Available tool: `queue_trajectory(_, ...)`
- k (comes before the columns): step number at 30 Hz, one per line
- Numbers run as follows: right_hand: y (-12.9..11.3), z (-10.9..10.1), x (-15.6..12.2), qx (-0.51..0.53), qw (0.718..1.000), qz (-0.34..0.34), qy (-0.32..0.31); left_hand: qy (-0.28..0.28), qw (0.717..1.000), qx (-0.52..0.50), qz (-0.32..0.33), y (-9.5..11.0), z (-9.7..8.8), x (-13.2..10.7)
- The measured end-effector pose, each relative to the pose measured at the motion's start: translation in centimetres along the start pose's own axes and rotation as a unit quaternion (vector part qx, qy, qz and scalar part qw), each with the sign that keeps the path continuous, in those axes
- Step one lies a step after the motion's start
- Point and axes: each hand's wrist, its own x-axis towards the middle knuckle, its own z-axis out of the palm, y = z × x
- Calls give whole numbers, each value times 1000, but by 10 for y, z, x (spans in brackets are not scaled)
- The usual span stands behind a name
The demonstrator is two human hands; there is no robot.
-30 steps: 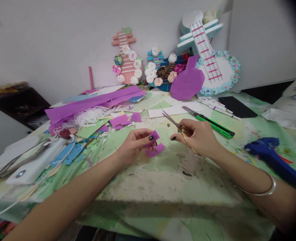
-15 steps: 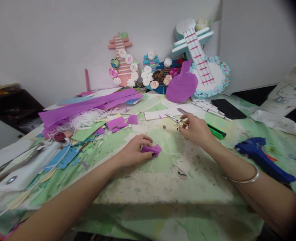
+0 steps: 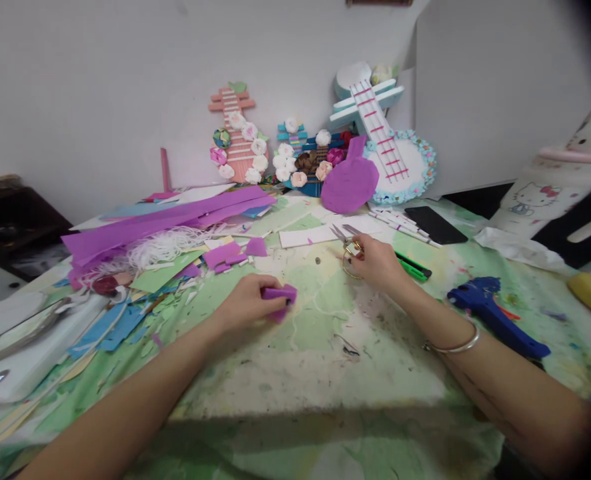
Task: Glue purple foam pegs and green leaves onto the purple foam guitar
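Note:
My left hand (image 3: 249, 301) pinches a small folded piece of purple paper (image 3: 279, 300) just over the green-and-cream table cover, thumb and fingers closed on it. In my right hand (image 3: 375, 263) is a pair of scissors (image 3: 348, 243) with gold handles; the blades are parted and point away toward the back of the table. A white strip (image 3: 300, 237) lies just beyond the blades. Close by the right hand rests a green utility knife (image 3: 413, 268), partly hidden behind the wrist. Purple paper scraps (image 3: 224, 255) lie beyond my left hand.
Decorated guitar shapes, one pink (image 3: 240, 157), one white and blue (image 3: 410, 160), lean on the wall beside a purple cutout (image 3: 349, 183). A blue glue gun (image 3: 498, 317) and a black phone (image 3: 435, 225) lie right. Long purple paper (image 3: 175, 223) and white string (image 3: 168, 247) cover the left.
The camera view has tilted up and turned slightly right. My left hand has raised and turned the purple paper a little; the scissors stay in my right hand, blades now spread wider.

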Motion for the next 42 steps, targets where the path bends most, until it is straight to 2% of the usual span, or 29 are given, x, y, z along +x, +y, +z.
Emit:
queue_trajectory(1,1,1,0,-2,1000,-2,0,62,996,66,1,-4,-8,2)
queue_trajectory(2,1,1,0,-4,1000,-3,2,132,980,148,10,-8,-16,5)
queue_trajectory(4,2,1,0,-8,1000,-5,5,238,931,276,35,-15,-31,8)
queue_trajectory(6,4,0,-1,-7,1000,-8,12,303,894,327,45,-19,-42,10)
queue_trajectory(9,2,-4,-3,3,999,-20,29,344,884,304,89,-14,-43,8)
queue_trajectory(11,-4,-7,-7,38,997,-49,41,331,895,262,146,-5,-34,6)
queue_trajectory(13,-13,-9,-13,119,987,-106,34,282,919,205,185,4,-19,3)
queue_trajectory(16,-33,-7,-28,243,944,-221,-10,198,956,112,186,13,6,-2)
queue_trajectory(19,-49,-4,-43,267,918,-288,-55,129,978,64,153,14,24,-5)
queue_trajectory(23,-57,-3,-52,291,919,-250,-96,111,986,-49,119,14,30,-6)
queue_trajectory(26,-53,-1,-49,345,908,-207,-119,95,979,-157,86,15,27,-5)
queue_trajectory(28,-51,4,-46,380,898,-177,-132,83,975,-188,79,15,27,-4)
queue_trajectory(32,-48,15,-42,418,889,-137,-125,107,978,-145,100,12,28,-1)
queue_trajectory(34,-49,19,-42,428,887,-132,-114,128,978,-106,126,10,28,1)
queue_trajectory(38,-49,24,-43,443,883,-121,-93,134,975,-61,169,8,27,2)
queue_trajectory(42,-49,27,-43,448,885,-101,-81,144,978,-46,145,7,30,2)
